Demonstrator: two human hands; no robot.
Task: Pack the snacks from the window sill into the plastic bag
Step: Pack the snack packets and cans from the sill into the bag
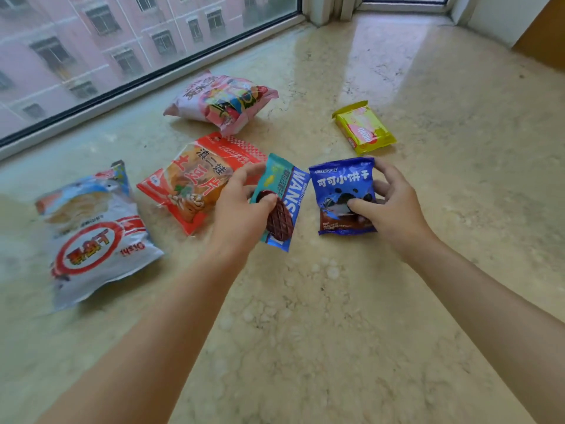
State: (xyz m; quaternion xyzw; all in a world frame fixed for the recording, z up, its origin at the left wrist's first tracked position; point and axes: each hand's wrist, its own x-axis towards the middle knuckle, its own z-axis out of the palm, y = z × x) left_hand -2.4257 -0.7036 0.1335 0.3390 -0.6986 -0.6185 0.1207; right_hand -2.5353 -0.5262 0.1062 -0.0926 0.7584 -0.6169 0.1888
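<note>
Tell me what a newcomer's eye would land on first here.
First, the two hands at the centre: the left hand has a grip on a teal and blue chocolate biscuit packet, and the right hand on a dark blue cocoa cookie packet. Next, the red potato chip bag lying just left of them on the beige marble window sill, and the big white and red snack bag at far left.

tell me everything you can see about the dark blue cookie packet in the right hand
The dark blue cookie packet is a small glossy plastic pouch, sealed, with crimped top and bottom edges. It carries white Chinese lettering above a picture of dark round cookies, with a brown band lower down. It faces the camera, roughly upright and slightly tilted. The right hand grips its right side, thumb on the front and fingers behind. Whether its bottom edge touches the marble sill is unclear.
</note>
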